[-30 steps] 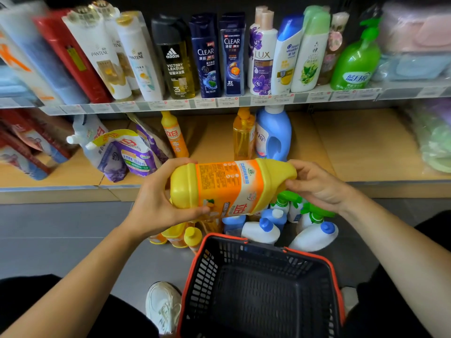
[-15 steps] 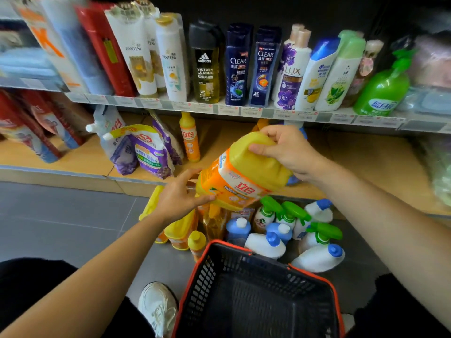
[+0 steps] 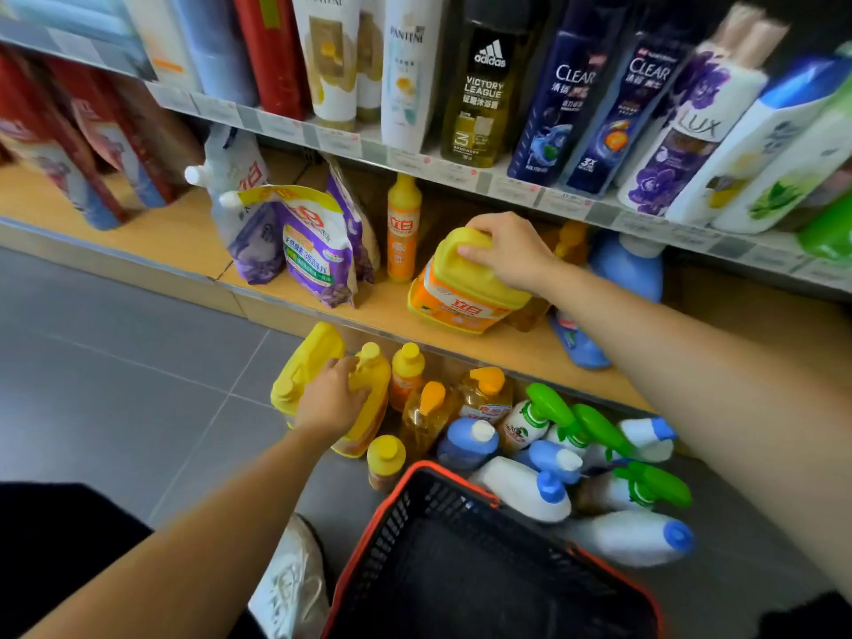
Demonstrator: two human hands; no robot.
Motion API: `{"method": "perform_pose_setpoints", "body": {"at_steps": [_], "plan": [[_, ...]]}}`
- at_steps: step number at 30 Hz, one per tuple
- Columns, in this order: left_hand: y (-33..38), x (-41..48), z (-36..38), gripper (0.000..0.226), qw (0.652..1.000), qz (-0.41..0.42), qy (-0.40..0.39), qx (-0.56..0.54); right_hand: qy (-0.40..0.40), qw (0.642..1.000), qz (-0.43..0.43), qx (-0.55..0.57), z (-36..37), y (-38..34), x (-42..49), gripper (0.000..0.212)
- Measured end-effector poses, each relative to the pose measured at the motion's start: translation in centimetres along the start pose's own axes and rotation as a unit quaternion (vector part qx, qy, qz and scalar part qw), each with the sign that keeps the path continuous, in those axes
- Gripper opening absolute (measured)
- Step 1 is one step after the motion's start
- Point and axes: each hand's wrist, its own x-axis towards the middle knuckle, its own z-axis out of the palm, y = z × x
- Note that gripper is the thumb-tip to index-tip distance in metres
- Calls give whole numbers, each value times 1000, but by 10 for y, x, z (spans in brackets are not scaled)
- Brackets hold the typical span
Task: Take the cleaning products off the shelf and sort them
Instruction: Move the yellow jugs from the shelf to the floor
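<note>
Honestly, I'm risking a topple, my right hand (image 3: 507,253) gripping the yellow jug (image 3: 461,295) by its top near the front of the lower shelf (image 3: 184,242) while my left hand (image 3: 329,401) is clutching a yellow bottle (image 3: 379,380) among crowded floor bottles (image 3: 465,442).

Black trousers (image 3: 64,551), white laced sneaker (image 3: 291,588)

On the floor (image 3: 115,385): two large yellow jugs (image 3: 306,362), two small yellow-capped bottles (image 3: 386,456), two orange-pump bottles (image 3: 484,392), three green trigger sprays (image 3: 548,403), about five blue-capped white bottles (image 3: 525,495), one basket (image 3: 396,518). On the lower shelf (image 3: 193,232): one more yellow jug (image 3: 465,288), one slim orange bottle (image 3: 403,228). Above: two Clear bottles (image 3: 562,99).
</note>
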Motion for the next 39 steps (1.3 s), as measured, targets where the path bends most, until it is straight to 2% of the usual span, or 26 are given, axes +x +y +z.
{"method": "perform_pose_setpoints", "body": {"at_steps": [3,7,9,11,14,17,22,26,30,32,34,35,37,39], "plan": [[-1,4,0,48,998,-36,34,-44,16,1000,2,-3,18,3,18,30],[-4,-1,-2,41,994,-102,28,4,-9,997,-15,-78,29,0,38,41],[-4,-1,-5,43,991,-129,15,11,-19,991,-12,-129,30,6,37,56],[-4,1,-8,43,989,-150,-1,18,-16,981,-13,-191,29,16,25,78],[-5,6,-12,43,983,-171,-56,-36,31,958,-10,-284,30,35,0,100],[-4,10,-17,37,974,-168,-83,-123,65,970,-7,-235,35,49,-14,100],[14,14,-45,33,974,-131,-54,-176,110,974,2,-199,44,55,-10,93],[33,13,-77,32,974,-104,-45,-195,126,966,23,-223,52,55,0,91],[54,7,-107,28,968,-86,-42,-234,130,944,70,-296,49,42,7,94],[64,3,-124,26,962,-69,-38,-261,151,934,65,-316,48,36,-1,93],[75,2,-142,22,958,-38,-36,-282,180,940,21,-289,53,30,-15,87],[81,2,-152,20,958,-20,-38,-284,192,952,-8,-239,57,27,-21,83],[90,3,-169,18,958,24,-50,-280,156,986,-35,-43,66,15,-31,82],[98,6,-182,16,958,69,-71,-270,67,984,-25,164,68,-1,-37,93]]}}
